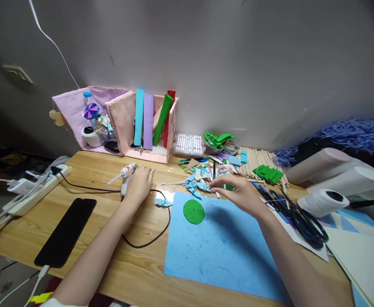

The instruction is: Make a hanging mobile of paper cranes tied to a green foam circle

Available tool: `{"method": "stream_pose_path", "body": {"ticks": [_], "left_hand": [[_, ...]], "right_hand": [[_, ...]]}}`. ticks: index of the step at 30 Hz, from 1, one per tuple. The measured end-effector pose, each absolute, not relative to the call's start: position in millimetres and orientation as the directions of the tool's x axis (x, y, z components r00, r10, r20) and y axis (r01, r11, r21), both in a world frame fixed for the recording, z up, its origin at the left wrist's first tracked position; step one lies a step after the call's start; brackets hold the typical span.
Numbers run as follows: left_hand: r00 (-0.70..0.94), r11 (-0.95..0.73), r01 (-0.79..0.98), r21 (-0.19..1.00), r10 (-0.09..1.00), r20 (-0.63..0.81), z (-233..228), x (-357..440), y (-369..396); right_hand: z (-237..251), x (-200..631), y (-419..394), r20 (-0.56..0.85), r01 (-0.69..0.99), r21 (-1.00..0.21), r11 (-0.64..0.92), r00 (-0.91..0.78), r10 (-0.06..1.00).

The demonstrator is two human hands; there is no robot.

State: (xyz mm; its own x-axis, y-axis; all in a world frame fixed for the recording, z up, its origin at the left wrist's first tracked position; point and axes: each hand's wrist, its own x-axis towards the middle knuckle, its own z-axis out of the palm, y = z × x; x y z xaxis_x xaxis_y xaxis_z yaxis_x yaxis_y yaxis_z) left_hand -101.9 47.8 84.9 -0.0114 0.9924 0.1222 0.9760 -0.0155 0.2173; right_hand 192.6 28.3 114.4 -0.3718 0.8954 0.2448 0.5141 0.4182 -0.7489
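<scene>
My left hand [139,184] is on the table, right beside a white and orange hot glue gun [127,175]. Its fingers bend away from me and their tips are partly hidden, so any grip on the gun cannot be made out. Over the far edge of a blue sheet [218,243], my right hand [236,191] pinches thumb and forefinger at a folded light-blue paper piece [202,186] in a loose pile. A round green disc [193,212] lies flat on the sheet. Another folded blue paper crane [163,202] rests just left of the sheet, by the black cord.
A black phone [67,232] and a power strip [36,192] are at the left. Pink boxes [119,123] with coloured strips and a marker case [189,145] stand along the wall. Black scissors [308,224], pens and a white thread spool [323,202] are at the right.
</scene>
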Motion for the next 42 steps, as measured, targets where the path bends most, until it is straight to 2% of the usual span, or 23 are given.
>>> {"method": "stream_pose_path", "body": {"ticks": [3,7,10,13,17,20,26,35,42], "left_hand": [[-0.032,-0.022,0.947,0.319,0.986,0.163,75.0,-106.7,23.9],[-0.029,0.05,0.894,0.445,0.998,-0.054,59.1,-108.0,2.5],[0.021,0.088,0.802,0.591,0.984,-0.175,49.6,-107.6,-1.8],[0.068,0.105,0.674,0.731,0.977,-0.204,43.2,-107.6,-1.2],[0.022,0.124,0.541,0.832,0.987,-0.161,43.8,-101.3,-2.9],[0.003,0.092,0.513,0.854,0.994,-0.109,50.5,-86.7,-6.4],[0.089,0.015,0.507,0.862,0.994,-0.07,57.5,-48.6,-6.4],[0.12,-0.043,0.477,0.878,0.993,-0.017,46.0,-29.7,-8.3],[0.15,-0.02,0.451,0.892,0.987,-0.054,39.6,-27.6,-12.8]], "right_hand": [[97.5,189.2,13.3,0.19,0.532,-0.742,0.407,-0.416,0.889],[79.3,183.5,0.2,0.152,0.538,-0.754,0.378,-0.417,0.896],[69.8,176.5,-4.2,0.139,0.518,-0.778,0.354,-0.408,0.902],[62.3,167.1,-7.3,0.183,0.457,-0.822,0.339,-0.351,0.918],[53.6,155.6,-13.7,0.26,0.38,-0.862,0.336,-0.238,0.936],[49.4,151.2,-19.5,0.298,0.376,-0.865,0.332,-0.148,0.943],[46.1,153.6,-24.2,0.352,0.411,-0.85,0.329,-0.021,0.936],[42.4,158.5,-23.9,0.404,0.422,-0.815,0.397,-0.076,0.911],[40.0,159.0,-23.8,0.403,0.429,-0.782,0.452,-0.205,0.892]]}}
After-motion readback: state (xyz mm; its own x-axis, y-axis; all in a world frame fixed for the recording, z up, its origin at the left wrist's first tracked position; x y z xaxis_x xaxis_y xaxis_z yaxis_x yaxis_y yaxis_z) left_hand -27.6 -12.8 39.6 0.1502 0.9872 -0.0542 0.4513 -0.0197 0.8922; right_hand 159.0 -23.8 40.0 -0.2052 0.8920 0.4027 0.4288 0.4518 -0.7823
